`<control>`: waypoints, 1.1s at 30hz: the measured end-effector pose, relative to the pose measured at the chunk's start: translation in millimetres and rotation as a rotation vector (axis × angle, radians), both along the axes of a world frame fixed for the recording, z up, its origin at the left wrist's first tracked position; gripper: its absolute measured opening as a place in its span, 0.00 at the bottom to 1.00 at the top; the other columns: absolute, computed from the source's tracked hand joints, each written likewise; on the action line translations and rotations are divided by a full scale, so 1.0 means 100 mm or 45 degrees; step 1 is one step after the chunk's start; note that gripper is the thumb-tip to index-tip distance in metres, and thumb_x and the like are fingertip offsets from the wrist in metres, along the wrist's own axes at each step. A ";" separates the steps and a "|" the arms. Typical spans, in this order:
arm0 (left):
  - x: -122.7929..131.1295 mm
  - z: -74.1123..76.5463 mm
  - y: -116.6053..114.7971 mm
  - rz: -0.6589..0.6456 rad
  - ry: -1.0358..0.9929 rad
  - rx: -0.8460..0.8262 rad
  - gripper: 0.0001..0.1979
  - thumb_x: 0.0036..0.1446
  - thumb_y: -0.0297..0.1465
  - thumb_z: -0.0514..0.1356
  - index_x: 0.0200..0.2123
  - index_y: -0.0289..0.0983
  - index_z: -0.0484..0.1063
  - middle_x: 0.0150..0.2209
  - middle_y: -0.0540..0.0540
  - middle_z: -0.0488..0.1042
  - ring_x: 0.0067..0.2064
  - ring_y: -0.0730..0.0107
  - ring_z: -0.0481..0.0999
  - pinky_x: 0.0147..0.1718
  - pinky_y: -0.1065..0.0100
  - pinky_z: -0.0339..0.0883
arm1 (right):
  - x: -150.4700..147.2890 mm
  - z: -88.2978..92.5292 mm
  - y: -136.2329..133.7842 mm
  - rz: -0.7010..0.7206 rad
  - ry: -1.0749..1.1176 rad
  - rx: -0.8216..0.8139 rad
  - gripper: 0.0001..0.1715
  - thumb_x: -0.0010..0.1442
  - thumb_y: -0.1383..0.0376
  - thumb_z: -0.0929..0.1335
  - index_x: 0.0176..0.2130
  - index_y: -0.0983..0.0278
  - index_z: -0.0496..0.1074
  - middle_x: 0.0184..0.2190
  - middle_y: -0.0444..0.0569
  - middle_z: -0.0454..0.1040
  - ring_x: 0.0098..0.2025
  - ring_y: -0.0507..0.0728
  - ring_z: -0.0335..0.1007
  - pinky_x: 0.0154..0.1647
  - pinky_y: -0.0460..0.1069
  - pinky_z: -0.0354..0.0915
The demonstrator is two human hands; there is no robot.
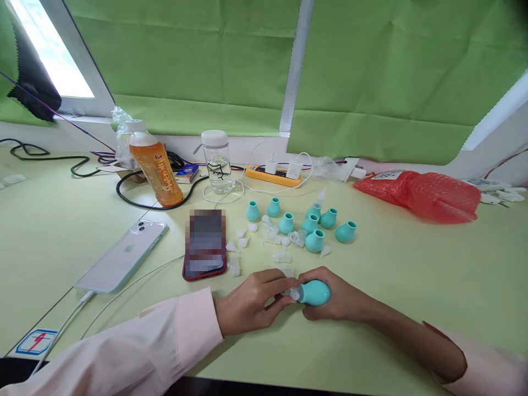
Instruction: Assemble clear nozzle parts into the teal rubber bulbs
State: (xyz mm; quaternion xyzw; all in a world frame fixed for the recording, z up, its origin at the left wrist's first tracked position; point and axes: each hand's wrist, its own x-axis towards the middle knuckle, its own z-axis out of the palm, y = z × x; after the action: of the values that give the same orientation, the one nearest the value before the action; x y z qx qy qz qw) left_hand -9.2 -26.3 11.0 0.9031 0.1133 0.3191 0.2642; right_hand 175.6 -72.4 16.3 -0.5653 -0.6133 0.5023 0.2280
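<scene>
My right hand (336, 294) is wrapped round a teal rubber bulb (315, 292), which lies on its side with its neck to the left. At that neck, my left hand (256, 300) pinches a small clear plastic piece (293, 294) between thumb and fingers; the two parts touch. Beyond my hands stand several more teal bulbs (286, 223), one (345, 232) tilted over at the right. Clear plastic tubes (281, 257) and small white tips (243, 242) lie scattered among and in front of them.
A dark-red-cased phone (205, 245) and a pale phone (124, 257) lie at the left, with white cables. Farther back are an orange drink bottle (159, 170), a water bottle (218, 165), a yellow power strip (272, 176) and a red bubble-wrap bag (429, 195).
</scene>
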 end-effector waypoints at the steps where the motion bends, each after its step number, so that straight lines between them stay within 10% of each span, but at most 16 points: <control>1: 0.00 0.01 0.00 -0.003 0.010 -0.002 0.12 0.55 0.28 0.50 0.42 0.31 0.66 0.30 0.41 0.70 0.30 0.71 0.68 0.28 0.73 0.63 | 0.00 -0.01 -0.01 -0.002 0.019 -0.003 0.11 0.37 0.70 0.68 0.27 0.65 0.66 0.20 0.39 0.61 0.23 0.48 0.56 0.21 0.42 0.55; 10: -0.02 0.07 -0.03 -0.092 0.048 0.028 0.13 0.56 0.28 0.49 0.43 0.30 0.65 0.31 0.39 0.71 0.31 0.70 0.69 0.29 0.71 0.64 | 0.07 -0.01 -0.04 0.024 0.308 -0.391 0.22 0.40 0.62 0.71 0.37 0.63 0.63 0.14 0.34 0.58 0.13 0.43 0.49 0.10 0.39 0.46; 19: 0.06 0.68 0.48 0.213 0.399 0.157 0.17 0.58 0.34 0.44 0.32 0.32 0.70 0.29 0.43 0.71 0.32 0.68 0.69 0.34 0.67 0.62 | 0.05 0.07 -0.05 0.133 0.608 -0.194 0.14 0.39 0.64 0.72 0.29 0.66 0.69 0.23 0.44 0.69 0.23 0.48 0.62 0.19 0.42 0.58; 25: 0.36 0.46 0.77 0.304 0.921 0.550 0.11 0.51 0.28 0.52 0.36 0.33 0.71 0.32 0.39 0.69 0.39 0.56 0.67 0.29 0.64 0.62 | 0.07 0.05 -0.06 0.211 0.710 -0.220 0.11 0.42 0.64 0.71 0.29 0.67 0.71 0.25 0.47 0.71 0.28 0.51 0.66 0.26 0.45 0.62; 33: 0.51 0.33 0.89 0.262 0.895 0.492 0.11 0.45 0.33 0.58 0.33 0.36 0.71 0.36 0.42 0.65 0.35 0.61 0.70 0.27 0.67 0.63 | 0.13 -0.02 -0.01 0.306 0.798 -0.251 0.17 0.45 0.61 0.69 0.34 0.70 0.70 0.23 0.47 0.70 0.21 0.48 0.63 0.21 0.44 0.59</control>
State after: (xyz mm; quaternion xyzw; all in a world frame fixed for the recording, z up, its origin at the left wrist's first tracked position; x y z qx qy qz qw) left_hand 41.7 62.7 43.6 0.9740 0.2244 0.0313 0.0017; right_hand 188.3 -73.5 14.2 -0.3267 -0.5241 0.7316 0.2888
